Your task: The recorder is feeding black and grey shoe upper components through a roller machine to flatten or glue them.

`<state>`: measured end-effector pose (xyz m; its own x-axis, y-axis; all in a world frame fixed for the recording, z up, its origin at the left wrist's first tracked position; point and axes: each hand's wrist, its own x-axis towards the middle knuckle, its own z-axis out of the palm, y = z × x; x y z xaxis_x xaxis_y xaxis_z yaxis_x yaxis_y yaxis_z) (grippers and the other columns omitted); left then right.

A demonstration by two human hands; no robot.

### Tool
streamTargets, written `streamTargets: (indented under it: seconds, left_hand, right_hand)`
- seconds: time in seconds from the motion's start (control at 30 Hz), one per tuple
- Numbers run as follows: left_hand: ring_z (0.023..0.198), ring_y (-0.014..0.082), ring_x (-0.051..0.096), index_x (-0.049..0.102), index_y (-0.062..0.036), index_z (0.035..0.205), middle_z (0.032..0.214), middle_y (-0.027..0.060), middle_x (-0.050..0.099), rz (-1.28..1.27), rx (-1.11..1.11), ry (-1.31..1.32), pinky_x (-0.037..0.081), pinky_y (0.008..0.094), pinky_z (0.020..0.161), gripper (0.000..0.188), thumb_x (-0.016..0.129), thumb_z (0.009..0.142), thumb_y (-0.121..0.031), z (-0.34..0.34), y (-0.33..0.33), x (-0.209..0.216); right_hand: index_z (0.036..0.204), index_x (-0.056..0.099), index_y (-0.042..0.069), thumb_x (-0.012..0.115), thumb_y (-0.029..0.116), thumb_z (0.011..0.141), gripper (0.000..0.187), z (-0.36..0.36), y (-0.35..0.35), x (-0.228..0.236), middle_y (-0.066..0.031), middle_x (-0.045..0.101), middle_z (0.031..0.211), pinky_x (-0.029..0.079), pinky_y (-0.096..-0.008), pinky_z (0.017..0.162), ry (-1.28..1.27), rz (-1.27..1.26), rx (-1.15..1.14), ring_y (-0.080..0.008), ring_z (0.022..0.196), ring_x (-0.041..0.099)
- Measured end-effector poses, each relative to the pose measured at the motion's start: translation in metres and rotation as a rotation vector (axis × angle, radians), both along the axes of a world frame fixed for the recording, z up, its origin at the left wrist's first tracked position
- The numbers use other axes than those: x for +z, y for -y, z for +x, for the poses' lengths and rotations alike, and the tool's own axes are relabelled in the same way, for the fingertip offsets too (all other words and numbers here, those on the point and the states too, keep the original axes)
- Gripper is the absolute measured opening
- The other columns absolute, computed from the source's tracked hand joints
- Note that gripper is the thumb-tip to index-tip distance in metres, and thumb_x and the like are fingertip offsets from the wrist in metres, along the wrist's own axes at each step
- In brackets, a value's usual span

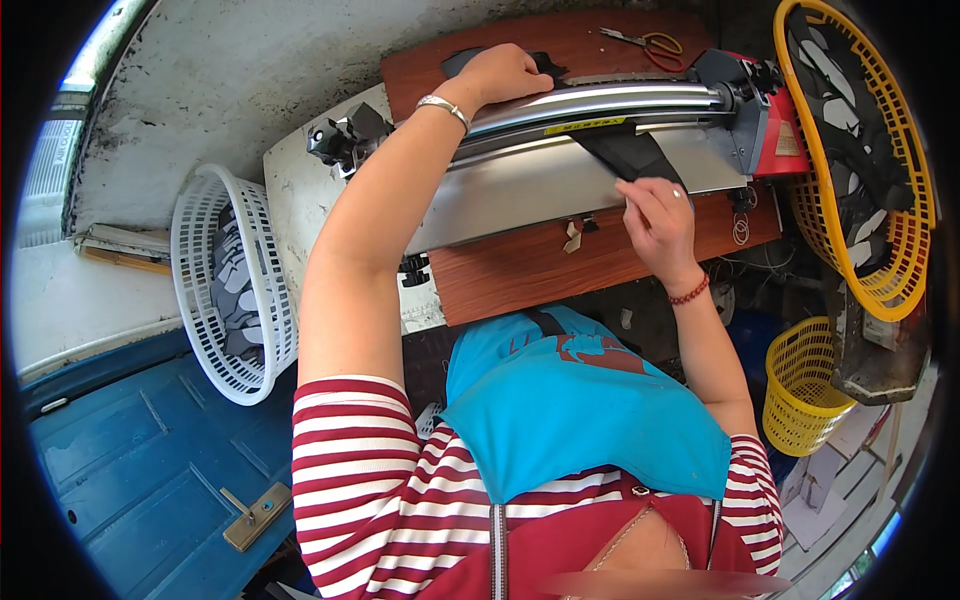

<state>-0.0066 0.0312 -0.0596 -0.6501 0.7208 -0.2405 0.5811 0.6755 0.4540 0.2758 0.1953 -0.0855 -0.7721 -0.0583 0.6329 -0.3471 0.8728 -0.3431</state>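
Note:
A roller machine [600, 97] with long metal bars and a red-and-black end housing lies across the bench. My left hand [505, 73] reaches over the bars to the far side, its fingers curled onto a flat black piece [547, 64] of sheet material. More black material shows behind that wrist. On the near side, a black sheet piece [632, 153] comes out from under the bars over the metal plate [520, 190]. My right hand [662, 222] pinches its near corner between thumb and fingers.
Scissors [652, 45] lie on the brown board at the back. A white basket [265, 300] at left and a yellow basket [925, 240] at right hold dark cut pieces. Another yellow basket [800, 390] stands lower right. A blue door [130, 440] is at lower left.

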Motion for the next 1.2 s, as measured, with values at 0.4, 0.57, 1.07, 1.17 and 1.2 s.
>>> streamTargets:
  seconds: [0.4,0.57,1.07,1.17,1.2]
  left_hand:
    - [0.069,0.0167,0.066,0.069,-0.0010,0.102,0.083,0.0063,0.067,0.697,0.487,0.288,0.057,0.0305,0.051,0.017,0.070,0.086,-0.008,-0.004,0.015,0.058]
    - [0.076,0.0189,0.065,0.063,-0.0048,0.101,0.089,0.0071,0.065,0.834,0.631,0.396,0.059,0.0331,0.055,0.011,0.064,0.090,-0.004,0.010,0.026,0.103]
    - [0.087,0.0240,0.069,0.067,-0.0029,0.095,0.094,0.0090,0.068,1.391,1.047,-0.085,0.065,0.0424,0.073,0.010,0.073,0.090,-0.008,0.034,0.355,0.259]
    - [0.087,0.0243,0.069,0.066,-0.0043,0.095,0.097,0.0086,0.068,1.298,1.149,-0.317,0.066,0.0420,0.070,0.008,0.072,0.091,-0.006,0.060,0.426,0.268]
    - [0.087,0.0243,0.069,0.066,-0.0043,0.095,0.097,0.0086,0.068,1.303,1.154,-0.334,0.066,0.0420,0.070,0.008,0.072,0.091,-0.006,0.066,0.444,0.268]
  right_hand:
    - [0.120,0.067,0.011,0.064,0.009,0.087,0.033,0.048,0.050,-0.152,-0.0111,0.063,0.119,0.059,-0.0401,0.071,0.437,0.119,0.081,-0.0322,0.091,0.070]
    - [0.119,0.067,0.010,0.058,0.012,0.091,0.029,0.045,0.033,-0.185,-0.0145,0.063,0.116,0.060,-0.0437,0.075,0.557,0.200,-0.048,-0.0353,0.093,0.070]
    - [0.125,0.065,0.010,0.064,0.013,0.088,0.038,0.357,-0.120,-0.286,-0.0215,0.066,0.119,0.059,-0.0482,0.081,1.437,0.328,-0.148,-0.0407,0.094,0.071]
    - [0.122,0.067,0.008,0.065,0.012,0.088,0.034,0.327,-0.106,-0.292,-0.0215,0.068,0.114,0.059,-0.0465,0.080,1.409,0.162,-0.139,-0.0396,0.092,0.072]
    - [0.120,0.068,0.007,0.065,0.012,0.087,0.033,0.313,-0.104,-0.293,-0.0215,0.068,0.113,0.059,-0.0459,0.080,1.396,0.110,-0.132,-0.0392,0.092,0.072]
